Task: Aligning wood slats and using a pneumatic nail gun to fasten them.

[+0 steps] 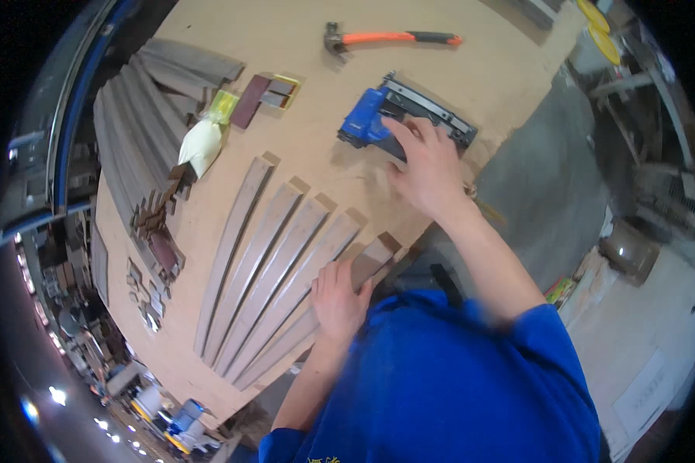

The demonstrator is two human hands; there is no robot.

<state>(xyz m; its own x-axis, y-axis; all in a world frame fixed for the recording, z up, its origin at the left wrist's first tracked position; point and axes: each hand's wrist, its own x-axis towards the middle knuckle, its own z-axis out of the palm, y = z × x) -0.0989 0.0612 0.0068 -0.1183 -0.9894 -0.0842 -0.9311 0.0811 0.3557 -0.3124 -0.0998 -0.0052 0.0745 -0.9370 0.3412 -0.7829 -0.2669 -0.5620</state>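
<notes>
Several slightly curved wooden slats (266, 255) lie fanned out on the tabletop in front of me. My left hand (338, 302) rests over the nearest slat (374, 256), fingers on one side and thumb on the other. The hand hides the middle part of that slat. Farther right, a blue and black nail gun (372, 116) lies on its side near the table edge. My right hand (426, 163) is over its black handle, thumb and forefinger spread apart. The fingertips are at the tool, but whether they press on it is hard to see.
Beyond the nail gun lies a claw hammer (390, 37) with an orange handle. At the left are stacked grey-brown curved pieces (135, 116), a white bag (202, 147), a dark red block (250, 102) and small wood pieces (158, 212). The table's right edge (510, 139) drops to a grey floor.
</notes>
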